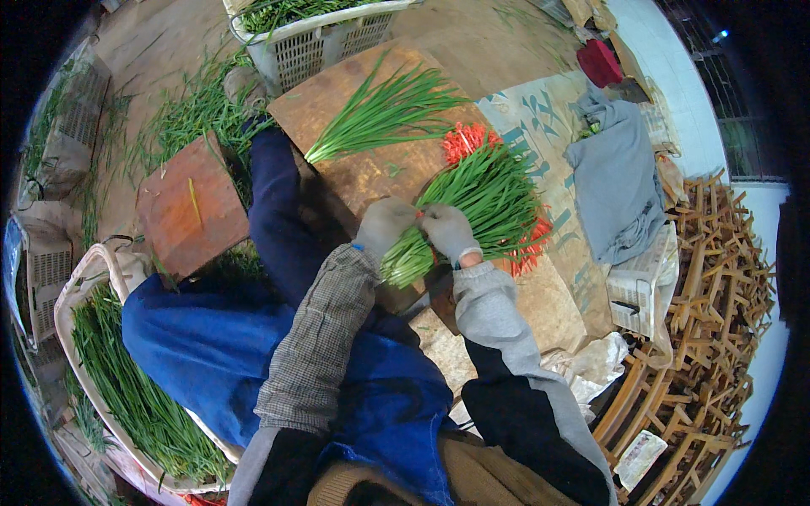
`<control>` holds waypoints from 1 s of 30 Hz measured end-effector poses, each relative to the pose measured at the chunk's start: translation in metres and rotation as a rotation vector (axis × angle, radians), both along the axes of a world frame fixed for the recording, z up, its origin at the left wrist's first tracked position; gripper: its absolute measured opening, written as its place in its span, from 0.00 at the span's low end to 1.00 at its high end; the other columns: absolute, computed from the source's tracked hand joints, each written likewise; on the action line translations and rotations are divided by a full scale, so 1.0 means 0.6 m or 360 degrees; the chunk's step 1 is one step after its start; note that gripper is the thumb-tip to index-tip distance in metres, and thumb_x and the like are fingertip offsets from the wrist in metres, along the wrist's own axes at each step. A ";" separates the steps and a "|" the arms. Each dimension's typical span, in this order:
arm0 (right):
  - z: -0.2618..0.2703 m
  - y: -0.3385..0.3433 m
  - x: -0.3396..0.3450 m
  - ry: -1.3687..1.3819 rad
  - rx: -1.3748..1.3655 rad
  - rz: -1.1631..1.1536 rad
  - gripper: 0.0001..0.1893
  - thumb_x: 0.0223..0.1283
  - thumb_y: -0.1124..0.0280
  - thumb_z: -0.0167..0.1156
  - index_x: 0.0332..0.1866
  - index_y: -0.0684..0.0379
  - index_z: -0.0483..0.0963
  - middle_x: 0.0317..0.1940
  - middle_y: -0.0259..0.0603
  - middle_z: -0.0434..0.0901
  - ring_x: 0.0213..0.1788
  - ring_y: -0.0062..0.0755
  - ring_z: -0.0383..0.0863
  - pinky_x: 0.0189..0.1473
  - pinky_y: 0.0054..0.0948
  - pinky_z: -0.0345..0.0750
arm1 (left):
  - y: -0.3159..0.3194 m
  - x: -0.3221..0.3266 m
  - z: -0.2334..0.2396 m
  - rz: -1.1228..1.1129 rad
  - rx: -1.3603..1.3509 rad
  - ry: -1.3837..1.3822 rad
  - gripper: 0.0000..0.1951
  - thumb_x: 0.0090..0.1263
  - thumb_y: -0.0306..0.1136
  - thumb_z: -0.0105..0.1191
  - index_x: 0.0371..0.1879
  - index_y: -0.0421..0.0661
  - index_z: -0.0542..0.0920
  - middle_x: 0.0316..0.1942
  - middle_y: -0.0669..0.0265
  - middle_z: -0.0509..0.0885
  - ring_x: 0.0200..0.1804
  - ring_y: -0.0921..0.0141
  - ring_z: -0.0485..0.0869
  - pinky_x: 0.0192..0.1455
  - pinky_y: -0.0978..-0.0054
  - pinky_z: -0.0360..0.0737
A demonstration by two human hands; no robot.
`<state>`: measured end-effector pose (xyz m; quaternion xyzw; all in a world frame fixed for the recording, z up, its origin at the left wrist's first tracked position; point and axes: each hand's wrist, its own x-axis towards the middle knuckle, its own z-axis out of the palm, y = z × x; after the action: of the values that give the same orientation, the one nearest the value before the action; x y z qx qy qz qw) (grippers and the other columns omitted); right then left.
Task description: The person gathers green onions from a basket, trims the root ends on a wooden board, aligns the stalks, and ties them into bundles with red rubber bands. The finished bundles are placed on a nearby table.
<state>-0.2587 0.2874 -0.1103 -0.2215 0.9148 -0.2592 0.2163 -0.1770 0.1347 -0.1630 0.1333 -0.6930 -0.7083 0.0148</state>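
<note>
Both of my hands wear pale work gloves and meet over a thick bundle of green garlic chives [487,196] at the near edge of a worn wooden board [373,177]. My left hand [386,224] and my right hand [448,231] pinch a red tie between them, near the pale cut ends. A bit of red also shows around the stalks below my right hand. Farther up the board lies a looser, untied bunch of chives [386,114]. One pile of red ties [468,142] sits beyond the bundle, another [530,243] to its right.
A crate full of chives [82,272] stands at the left beside my leg, near a reddish board [190,209]. Another filled crate [304,54] is at the top. To the right are a grey cloth [617,177], a white crate [636,297] and piled wooden frames [702,303]. Leaf scraps litter the floor.
</note>
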 end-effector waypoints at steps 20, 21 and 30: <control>-0.003 0.010 0.006 -0.0003 0.0027 0.0024 0.13 0.59 0.59 0.61 0.35 0.61 0.81 0.39 0.54 0.83 0.45 0.60 0.82 0.48 0.50 0.77 | -0.018 -0.016 0.022 -0.0200 0.0240 -0.0218 0.13 0.70 0.30 0.64 0.49 0.36 0.87 0.43 0.60 0.89 0.46 0.70 0.86 0.52 0.70 0.82; -0.002 0.010 0.007 -0.0003 0.0035 0.0007 0.13 0.59 0.60 0.61 0.35 0.61 0.81 0.39 0.55 0.83 0.46 0.60 0.82 0.48 0.50 0.77 | -0.018 -0.016 0.026 -0.0202 0.0225 -0.0176 0.13 0.70 0.30 0.64 0.49 0.37 0.87 0.43 0.59 0.89 0.46 0.70 0.86 0.53 0.70 0.82; 0.001 0.011 0.008 0.0067 -0.0071 0.0110 0.13 0.59 0.60 0.60 0.37 0.61 0.80 0.39 0.55 0.82 0.46 0.60 0.82 0.48 0.49 0.77 | -0.025 -0.014 0.047 -0.0294 -0.0097 -0.0142 0.12 0.68 0.30 0.63 0.46 0.38 0.89 0.40 0.57 0.90 0.44 0.67 0.88 0.52 0.69 0.82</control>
<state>-0.2540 0.2941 -0.1096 -0.2630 0.9050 -0.2674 0.2008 -0.1851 0.1195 -0.1350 0.0998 -0.7235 -0.6786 -0.0775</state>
